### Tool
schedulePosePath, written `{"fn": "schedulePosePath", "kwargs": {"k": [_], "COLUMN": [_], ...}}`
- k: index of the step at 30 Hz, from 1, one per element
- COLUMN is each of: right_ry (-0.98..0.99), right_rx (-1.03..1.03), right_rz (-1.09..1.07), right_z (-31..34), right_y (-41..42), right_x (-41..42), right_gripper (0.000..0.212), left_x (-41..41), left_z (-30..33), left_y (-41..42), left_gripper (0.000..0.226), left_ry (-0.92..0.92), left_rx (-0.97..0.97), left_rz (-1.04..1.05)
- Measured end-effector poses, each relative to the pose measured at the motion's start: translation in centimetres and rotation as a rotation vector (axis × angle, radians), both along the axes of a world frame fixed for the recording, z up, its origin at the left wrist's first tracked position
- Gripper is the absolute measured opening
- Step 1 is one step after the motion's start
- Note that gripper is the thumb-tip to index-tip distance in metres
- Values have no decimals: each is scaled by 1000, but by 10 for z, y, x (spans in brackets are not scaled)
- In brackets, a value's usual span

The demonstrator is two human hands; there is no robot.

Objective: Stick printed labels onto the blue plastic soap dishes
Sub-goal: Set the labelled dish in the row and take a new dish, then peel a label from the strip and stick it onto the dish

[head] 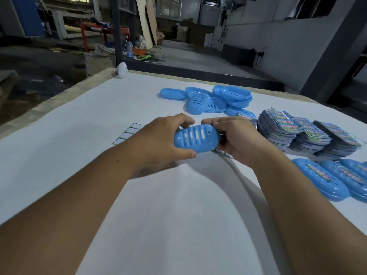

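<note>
White cloth covers our table (79,155). Nearest, our left hand (158,141) and right hand (234,139) hold one soap dish (196,140) above it, fingers curled round each end, slotted face toward us; we cannot tell whether a label is on it. Labelled dishes (325,179) lie at right. Beyond: sticker sheet (128,132), label stacks (305,133), bare dishes (214,100). We judge this the handling step; next needs a label pressed on flat.
</note>
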State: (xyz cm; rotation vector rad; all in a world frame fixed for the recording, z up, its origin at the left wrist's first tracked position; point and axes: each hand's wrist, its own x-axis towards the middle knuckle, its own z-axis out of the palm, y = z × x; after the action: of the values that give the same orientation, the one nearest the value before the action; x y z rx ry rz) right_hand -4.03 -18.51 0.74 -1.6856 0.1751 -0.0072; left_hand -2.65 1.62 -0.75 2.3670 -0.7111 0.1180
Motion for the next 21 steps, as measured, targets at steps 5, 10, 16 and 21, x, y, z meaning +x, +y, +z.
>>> {"fn": "schedulePosePath", "kwargs": {"k": [5, 10, 16, 21], "right_ry": [-213, -291, -342, -348], "right_rx": [-558, -603, -700, -840], "right_rz": [-98, -153, -12, 94], "right_z": [-9, -13, -19, -24], "right_y": [-1, -2, 5, 11], "right_x": [5, 13, 11, 11], "right_gripper": [33, 39, 13, 27], "left_x": [-2, -2, 6, 17], "left_z": [0, -1, 11, 21], "left_y": [-1, 1, 11, 34], "left_gripper": [76, 84, 55, 22], "left_ry": [85, 175, 140, -46], "left_rx": [28, 88, -29, 142], "left_rz": [-14, -13, 161, 587]}}
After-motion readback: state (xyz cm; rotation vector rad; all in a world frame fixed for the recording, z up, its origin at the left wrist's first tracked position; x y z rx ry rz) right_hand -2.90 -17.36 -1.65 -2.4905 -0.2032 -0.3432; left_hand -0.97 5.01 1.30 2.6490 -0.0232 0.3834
